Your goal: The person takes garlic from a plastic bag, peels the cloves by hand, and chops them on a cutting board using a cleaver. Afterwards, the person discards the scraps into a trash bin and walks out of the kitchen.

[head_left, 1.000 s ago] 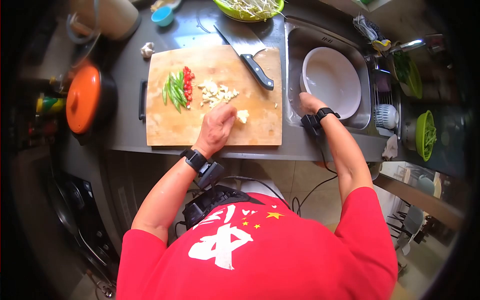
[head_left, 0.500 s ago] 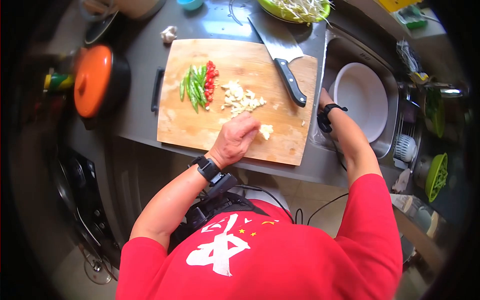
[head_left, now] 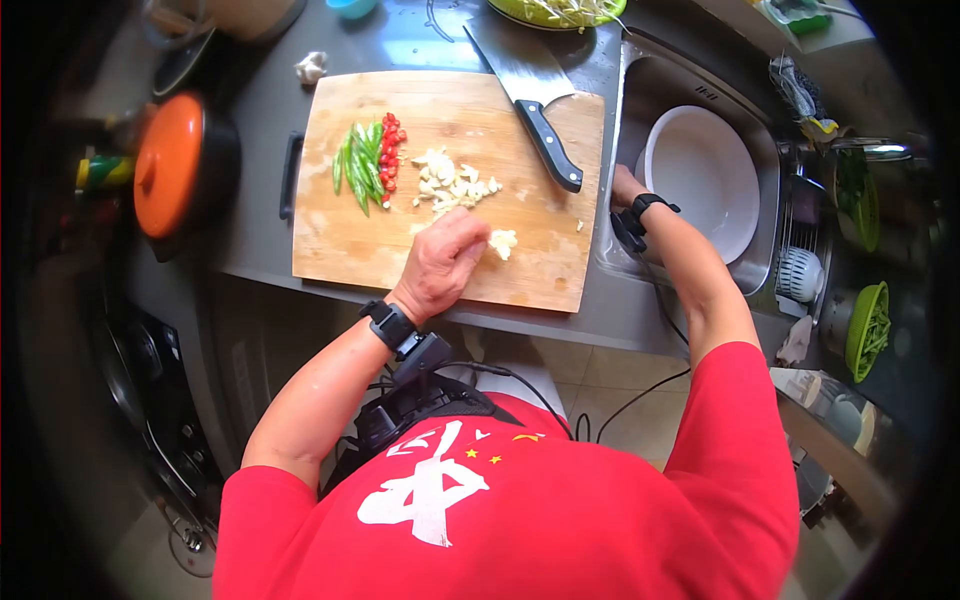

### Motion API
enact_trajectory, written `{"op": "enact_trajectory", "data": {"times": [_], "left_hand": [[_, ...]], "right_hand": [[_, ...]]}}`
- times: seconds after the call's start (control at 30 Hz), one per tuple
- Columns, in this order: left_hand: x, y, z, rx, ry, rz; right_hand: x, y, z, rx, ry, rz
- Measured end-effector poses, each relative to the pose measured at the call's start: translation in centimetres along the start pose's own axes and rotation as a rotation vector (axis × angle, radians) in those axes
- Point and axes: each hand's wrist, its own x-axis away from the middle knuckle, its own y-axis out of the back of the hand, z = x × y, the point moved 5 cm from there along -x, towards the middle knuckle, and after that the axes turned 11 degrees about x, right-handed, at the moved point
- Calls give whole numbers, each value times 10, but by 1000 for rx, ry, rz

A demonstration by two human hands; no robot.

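My left hand [head_left: 440, 262] is curled closed over the near part of the wooden cutting board [head_left: 450, 100]. Its fingertips are hidden, so whatever they hold cannot be made out. Right beside those fingers lies a small heap of chopped garlic [head_left: 502, 242], with a larger spread of garlic pieces [head_left: 450, 183] just beyond. Sliced green chili [head_left: 360, 170] and red chili rounds [head_left: 390, 150] sit at the board's left. A kitchen knife [head_left: 547, 145] rests on the upper right. My right hand [head_left: 627, 187] reaches into the sink's left side, next to a white basin [head_left: 705, 185]; its fingers are out of sight.
A garlic bulb [head_left: 311, 68] lies behind the board. An orange-lidded pot [head_left: 168, 165] stands at left. Bean sprouts fill a green bowl [head_left: 560, 14] at the back. The sink [head_left: 660, 80] is on the right, with a green basket [head_left: 868, 330] of cut green vegetables beyond it.
The whole view has shifted, so the board and sink appear further left and slightly higher. Both hands keep nearly the same places relative to the board and basin.
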Motion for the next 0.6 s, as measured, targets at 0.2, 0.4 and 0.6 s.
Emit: {"op": "enact_trajectory", "data": {"times": [0.2, 0.4, 0.6], "left_hand": [[1, -1, 3, -1, 10, 5], [0, -1, -2, -50, 78, 12], [-1, -3, -4, -77, 77, 31]], "right_hand": [[19, -5, 27, 15, 18, 273], [55, 30, 48, 465, 46, 236], [70, 19, 59, 451, 28, 366]]}}
